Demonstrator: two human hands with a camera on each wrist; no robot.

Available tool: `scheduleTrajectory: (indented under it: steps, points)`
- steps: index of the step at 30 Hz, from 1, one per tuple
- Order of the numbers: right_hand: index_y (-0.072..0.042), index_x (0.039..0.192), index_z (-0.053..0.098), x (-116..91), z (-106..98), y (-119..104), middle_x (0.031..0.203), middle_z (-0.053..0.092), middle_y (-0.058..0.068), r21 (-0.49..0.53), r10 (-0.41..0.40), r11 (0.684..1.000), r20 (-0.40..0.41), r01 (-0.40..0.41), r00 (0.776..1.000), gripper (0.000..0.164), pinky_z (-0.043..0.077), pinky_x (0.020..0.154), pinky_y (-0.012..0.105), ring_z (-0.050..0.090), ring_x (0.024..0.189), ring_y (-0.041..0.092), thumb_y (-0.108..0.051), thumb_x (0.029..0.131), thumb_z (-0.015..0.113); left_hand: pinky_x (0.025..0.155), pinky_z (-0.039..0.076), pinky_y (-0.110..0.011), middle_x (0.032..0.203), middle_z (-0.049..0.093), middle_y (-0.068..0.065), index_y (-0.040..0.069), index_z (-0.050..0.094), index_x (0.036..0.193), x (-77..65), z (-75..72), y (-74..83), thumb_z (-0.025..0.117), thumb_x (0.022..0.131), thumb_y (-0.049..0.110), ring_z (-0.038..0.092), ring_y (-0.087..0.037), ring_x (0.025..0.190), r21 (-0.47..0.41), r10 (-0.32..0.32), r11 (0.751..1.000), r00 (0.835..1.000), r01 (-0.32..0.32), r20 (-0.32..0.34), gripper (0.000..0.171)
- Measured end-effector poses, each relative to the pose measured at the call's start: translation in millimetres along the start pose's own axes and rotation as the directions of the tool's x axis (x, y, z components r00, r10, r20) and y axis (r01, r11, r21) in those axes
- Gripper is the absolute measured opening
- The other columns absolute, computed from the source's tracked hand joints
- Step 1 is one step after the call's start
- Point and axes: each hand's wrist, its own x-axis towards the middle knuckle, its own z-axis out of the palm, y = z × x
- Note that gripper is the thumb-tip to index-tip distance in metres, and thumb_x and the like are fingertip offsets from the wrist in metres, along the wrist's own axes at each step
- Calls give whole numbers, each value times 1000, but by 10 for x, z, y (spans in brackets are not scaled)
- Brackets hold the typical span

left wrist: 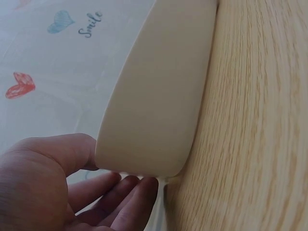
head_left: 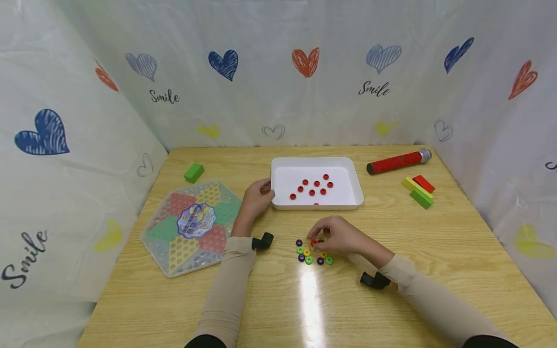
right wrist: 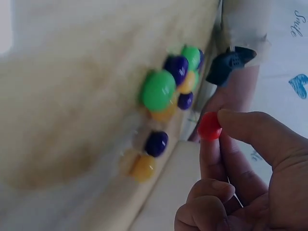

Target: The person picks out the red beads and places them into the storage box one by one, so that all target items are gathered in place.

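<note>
A red bead is pinched between the thumb and fingers of my right hand, raised off the table in the right wrist view. Below that hand in the head view lies a loose cluster of purple, green and yellow beads, partly hidden by the fingers. My left hand holds the white tray at its near left corner. The left wrist view has the thumb at the tray's rim and the other fingers against its end wall. Several red beads are scattered inside the tray.
On the left lies a hexagonal Chinese checkers board, with a green block behind it. A red tube with a silver end lies at the back right. Red, yellow and green blocks lie in front of it. Printed curtains surround the table.
</note>
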Motion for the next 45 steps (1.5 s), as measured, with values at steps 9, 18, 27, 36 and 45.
scheduleTrajectory:
  steps: [9,18,27,36,45]
  points:
    - [-8,99,80,240,-352,-55,90,75,-3,-53,-50,997,-45,48,998,16,33,55,21,36,57,7,-10,83,79,109,49,-46,142,60,-13,8,56,145,-26,-9,-12,60,94,16,60,-30,129,-1,-3,1000,1000,3,0,51]
    - [-5,102,79,499,-640,18,94,76,3,-70,2,998,-101,-10,995,18,36,59,25,41,63,13,-9,85,77,110,49,-46,141,60,-14,7,56,144,-46,6,-17,60,95,14,60,-31,128,-8,3,1000,1000,-3,-3,51]
    - [-6,107,79,744,-827,157,105,77,9,-63,89,993,-146,-99,985,23,44,68,31,53,78,20,-13,85,78,108,50,-46,140,61,-14,7,57,144,-32,33,-22,60,94,16,61,-30,127,-4,8,1000,1000,-8,-6,50]
    - [-7,108,79,910,-884,362,103,78,8,-43,184,980,-162,-193,970,24,44,69,31,56,84,21,-15,87,78,109,49,-45,142,60,-13,9,57,144,-17,35,-12,60,95,15,61,-30,128,-15,7,1000,1000,-7,-2,50]
    - [-8,105,80,1040,-839,429,96,78,6,-59,207,974,-167,-219,964,21,44,64,28,59,76,15,-16,86,79,108,50,-46,141,61,-12,9,58,143,-25,5,-9,59,95,15,62,-29,127,-7,15,1000,1000,-15,-11,49]
